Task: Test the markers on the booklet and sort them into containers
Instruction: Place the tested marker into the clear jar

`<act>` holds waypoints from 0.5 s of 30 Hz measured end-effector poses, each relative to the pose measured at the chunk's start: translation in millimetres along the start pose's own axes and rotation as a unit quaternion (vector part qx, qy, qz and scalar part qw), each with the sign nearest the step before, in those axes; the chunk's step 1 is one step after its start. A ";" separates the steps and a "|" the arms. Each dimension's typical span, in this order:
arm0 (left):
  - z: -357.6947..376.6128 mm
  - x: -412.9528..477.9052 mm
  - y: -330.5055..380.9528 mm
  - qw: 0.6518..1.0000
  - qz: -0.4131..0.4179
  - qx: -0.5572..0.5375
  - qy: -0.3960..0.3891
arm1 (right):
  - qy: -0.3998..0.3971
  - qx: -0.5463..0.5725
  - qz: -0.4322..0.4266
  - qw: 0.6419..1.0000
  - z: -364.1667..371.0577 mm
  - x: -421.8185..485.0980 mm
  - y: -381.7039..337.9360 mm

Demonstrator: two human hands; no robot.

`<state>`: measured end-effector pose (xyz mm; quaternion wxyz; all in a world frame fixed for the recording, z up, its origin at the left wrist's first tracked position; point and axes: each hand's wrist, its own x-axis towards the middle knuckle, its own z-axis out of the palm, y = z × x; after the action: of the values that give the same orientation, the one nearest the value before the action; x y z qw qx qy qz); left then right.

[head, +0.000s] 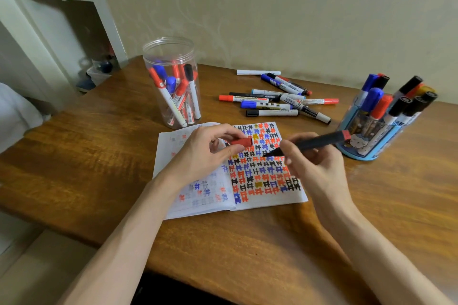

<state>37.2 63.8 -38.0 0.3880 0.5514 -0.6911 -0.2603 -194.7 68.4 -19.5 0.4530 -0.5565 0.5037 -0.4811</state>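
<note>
My right hand (312,163) pinches the black-barrelled, red-ended marker (322,141). Its axis slants from centre-right down-left, the tip over the open white paper booklet (272,199). My left hand (203,153) grips the red plastic cap (241,142) just left of that tip, mouth facing it. Bare paper lies along the lower edge.

A brown wooden table (74,168) spreads beneath the grip and all around it. Beyond the grip, near the table's back edge, lies a white paper strip (257,72), just before a pale patterned wall (297,7). Far to the grip's left stands a white shelf unit (49,20), with a clear plastic bin (98,75) low beside it.
</note>
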 end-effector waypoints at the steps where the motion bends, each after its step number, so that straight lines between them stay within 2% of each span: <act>1: 0.3 0.3 0.1 1.000 0.002 -0.003 -0.002 | 0.008 0.004 0.000 1.000 -0.1 6.8 -4.9; 5: -0.8 -0.5 2.5 1.000 0.010 -0.010 0.002 | 0.004 0.020 0.011 1.000 7.7 28.2 -18.0; 15: -1.3 -0.7 2.8 1.000 0.011 0.001 0.010 | -0.009 0.050 -0.008 0.999 14.5 26.2 4.5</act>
<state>36.8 65.3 -35.2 0.3974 0.5466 -0.6936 -0.2493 -180.1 42.2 -23.7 0.4807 -0.5419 0.4701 -0.5042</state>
